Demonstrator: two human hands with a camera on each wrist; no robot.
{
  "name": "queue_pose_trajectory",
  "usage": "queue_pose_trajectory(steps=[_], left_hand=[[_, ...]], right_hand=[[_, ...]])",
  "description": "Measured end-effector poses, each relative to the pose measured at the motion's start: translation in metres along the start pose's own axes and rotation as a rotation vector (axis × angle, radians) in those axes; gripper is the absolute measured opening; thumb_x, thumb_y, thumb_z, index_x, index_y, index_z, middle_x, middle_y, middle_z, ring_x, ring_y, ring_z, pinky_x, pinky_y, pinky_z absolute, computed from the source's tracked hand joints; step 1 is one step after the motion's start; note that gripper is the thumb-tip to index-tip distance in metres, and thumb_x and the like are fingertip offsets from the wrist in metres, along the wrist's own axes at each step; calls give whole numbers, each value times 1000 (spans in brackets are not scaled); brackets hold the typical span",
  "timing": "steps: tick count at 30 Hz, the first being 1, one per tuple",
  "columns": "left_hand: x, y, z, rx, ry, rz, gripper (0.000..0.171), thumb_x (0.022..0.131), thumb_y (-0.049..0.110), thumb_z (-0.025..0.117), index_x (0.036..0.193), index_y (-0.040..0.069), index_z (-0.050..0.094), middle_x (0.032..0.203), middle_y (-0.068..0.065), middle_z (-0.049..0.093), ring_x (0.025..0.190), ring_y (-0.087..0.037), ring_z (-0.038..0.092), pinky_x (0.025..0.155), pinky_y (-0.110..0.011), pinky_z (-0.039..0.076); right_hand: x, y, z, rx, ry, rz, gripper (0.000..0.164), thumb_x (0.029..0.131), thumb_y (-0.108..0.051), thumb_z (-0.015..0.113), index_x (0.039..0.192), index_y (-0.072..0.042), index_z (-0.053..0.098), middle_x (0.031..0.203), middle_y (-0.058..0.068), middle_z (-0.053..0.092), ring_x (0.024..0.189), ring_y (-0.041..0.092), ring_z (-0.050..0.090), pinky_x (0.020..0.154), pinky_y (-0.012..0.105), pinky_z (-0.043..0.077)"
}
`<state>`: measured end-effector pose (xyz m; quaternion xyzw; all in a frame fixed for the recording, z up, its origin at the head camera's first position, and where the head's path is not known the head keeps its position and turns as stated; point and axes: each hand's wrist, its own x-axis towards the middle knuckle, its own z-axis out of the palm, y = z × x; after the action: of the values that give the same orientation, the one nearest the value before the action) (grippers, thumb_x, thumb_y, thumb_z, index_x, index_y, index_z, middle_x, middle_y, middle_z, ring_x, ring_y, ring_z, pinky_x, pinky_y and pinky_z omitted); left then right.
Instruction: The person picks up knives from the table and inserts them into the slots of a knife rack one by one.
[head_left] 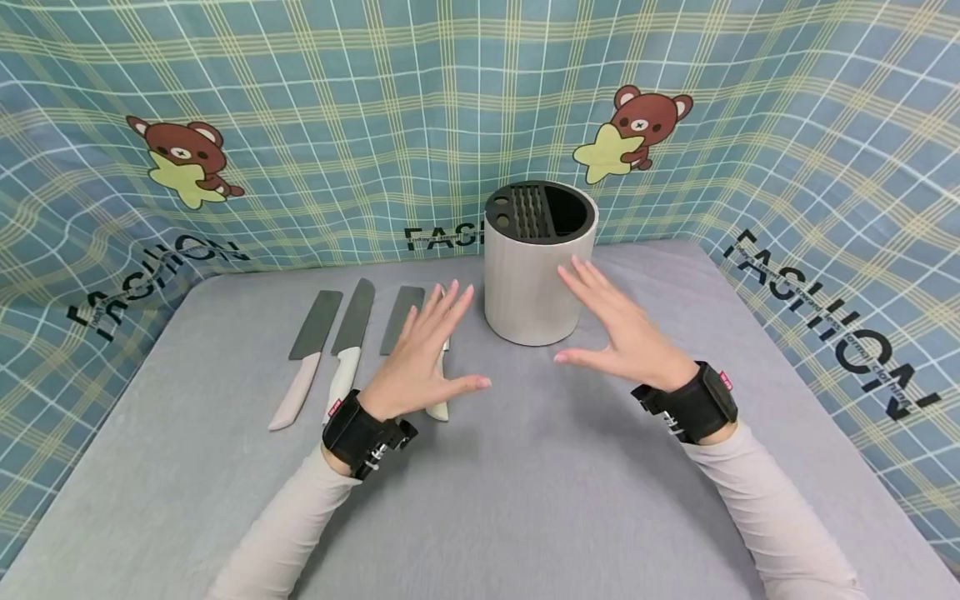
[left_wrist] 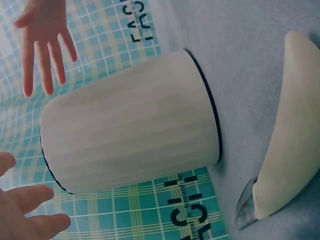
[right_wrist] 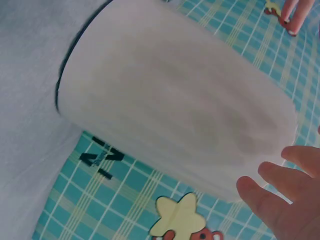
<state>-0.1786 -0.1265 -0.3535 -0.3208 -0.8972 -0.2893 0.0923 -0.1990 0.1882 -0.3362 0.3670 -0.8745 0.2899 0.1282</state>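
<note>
A light grey cylindrical knife block (head_left: 532,292) with a black slotted top stands at the back of the table. My left hand (head_left: 416,362) is spread in the air over the knives, touching nothing that I can see. Partly hidden under it are a grey-bladed knife (head_left: 401,317) and a slim knife with a cream handle (left_wrist: 295,125). Left of that hand lie a cleaver with a pinkish handle (head_left: 315,325) and a white-handled knife (head_left: 355,321). My right hand (head_left: 626,333) hovers at the block's front right, fingers extended and holding nothing; contact with the block is not plain.
A grey cloth covers the table (head_left: 525,500). Blue checked fabric (head_left: 337,167) with bear prints hangs as a wall behind and along both sides, close behind the block. The knives lie side by side, blades pointing to the back.
</note>
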Motion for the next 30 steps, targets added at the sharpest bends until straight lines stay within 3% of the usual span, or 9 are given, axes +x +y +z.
queue_pose_trajectory(steps=[5,11,15,17,22,23,26,30], left_hand=[[15,-5,-2,-153,23,4,104,79,82,44,158,27,3,164,3,3,150,-19,-2,124,-58,4],[33,-1,2,-362,78,-16,97,84,75,50,157,29,5,164,5,5,150,-18,4,125,-51,9],[46,-2,8,-555,148,-28,85,93,58,55,157,27,8,163,4,9,149,-13,10,126,-47,12],[55,-10,16,-684,187,-33,82,94,52,58,157,28,11,163,3,12,149,-10,13,126,-43,15],[72,-7,18,-898,249,-158,69,99,41,55,155,28,18,162,3,18,148,-10,19,123,-28,23],[75,1,13,-910,256,-209,64,101,37,52,155,28,20,161,3,20,147,-9,20,122,-27,25],[89,2,12,-957,282,-298,62,102,36,50,155,24,21,161,1,21,147,-9,22,121,-24,26],[106,1,11,-981,302,-358,65,101,40,51,156,20,21,161,0,21,147,-9,21,121,-24,26]], right_hand=[[0,13,-9,63,20,71,100,82,-35,79,158,-22,14,164,5,8,150,26,9,122,57,19],[0,27,-16,162,62,146,93,89,-27,73,157,-27,10,163,-3,8,149,19,10,120,58,22],[2,34,-17,253,95,190,83,96,-23,64,157,-25,9,163,0,10,149,22,14,120,52,28],[5,37,-17,327,118,226,77,99,-21,59,157,-24,9,163,2,10,149,23,16,120,48,29],[16,40,-19,560,205,333,64,103,-21,49,157,-12,14,162,11,14,148,29,18,123,39,27],[19,40,-21,618,215,352,64,104,-23,47,157,-10,14,162,12,14,148,29,17,123,38,28],[27,41,-25,775,243,397,65,104,-29,47,156,-9,15,162,14,14,148,28,17,122,35,29],[36,47,-29,939,244,443,70,101,-36,50,157,-11,16,163,9,11,148,28,18,123,41,27]])
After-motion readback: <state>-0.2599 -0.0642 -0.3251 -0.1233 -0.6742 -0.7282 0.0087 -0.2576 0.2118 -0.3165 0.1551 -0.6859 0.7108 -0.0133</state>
